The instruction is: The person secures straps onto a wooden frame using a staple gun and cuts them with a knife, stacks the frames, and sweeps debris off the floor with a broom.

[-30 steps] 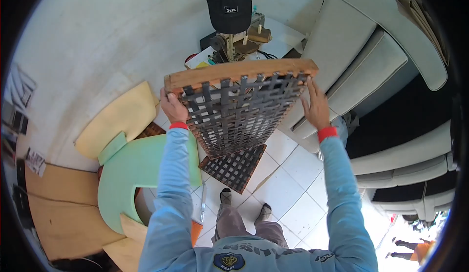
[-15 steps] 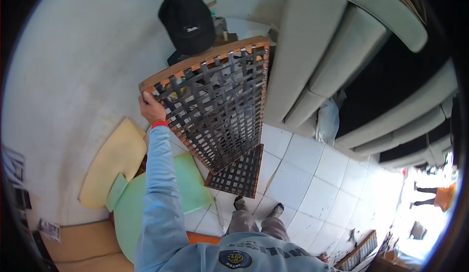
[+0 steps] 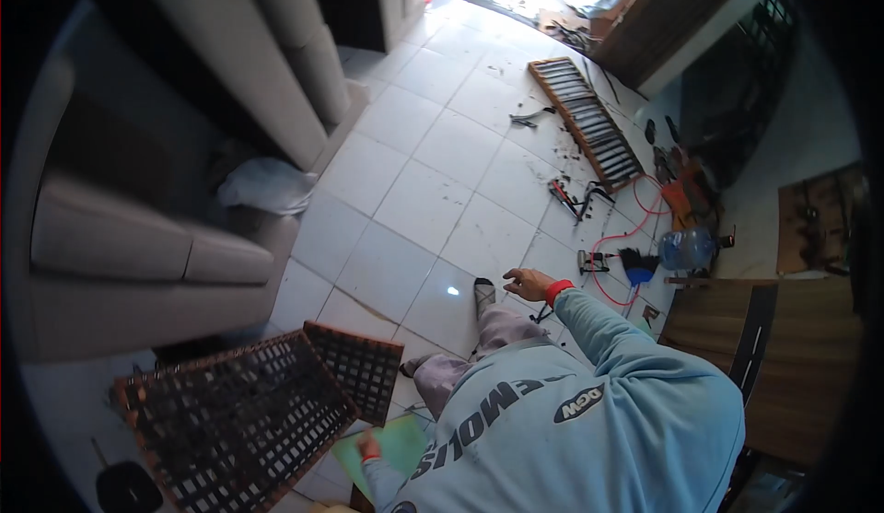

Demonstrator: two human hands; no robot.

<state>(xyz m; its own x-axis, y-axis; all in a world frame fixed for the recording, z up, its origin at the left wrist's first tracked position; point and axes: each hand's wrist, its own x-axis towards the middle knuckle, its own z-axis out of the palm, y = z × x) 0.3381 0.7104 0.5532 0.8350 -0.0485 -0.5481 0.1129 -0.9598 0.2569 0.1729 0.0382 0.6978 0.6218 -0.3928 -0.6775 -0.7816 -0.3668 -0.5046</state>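
My right hand (image 3: 529, 285), with a red band at the wrist, hangs above the tiled floor by my foot. Its fingers are stretched out and hold nothing. My left hand (image 3: 368, 446) is low, over a pale green sheet (image 3: 408, 439) and beside the corner of a large wooden frame woven with dark straps (image 3: 239, 421). Its fingers are too small and blurred to read, and whether it touches the frame is unclear. The large frame leans at the lower left, overlapping a smaller woven frame (image 3: 368, 370).
Upholstered grey sofa parts (image 3: 147, 246) stand at the left with a plastic bag (image 3: 267, 184). To the right lie a slatted wooden frame (image 3: 586, 122), pliers (image 3: 532, 118), a staple gun (image 3: 592, 261), a red hose (image 3: 603, 285), a blue water jug (image 3: 688, 250) and a brush (image 3: 637, 264).
My view has swung right, toward the doorway and tools. The large woven frame, held up by my left hand before, now leans lower left. My right hand has come into view.
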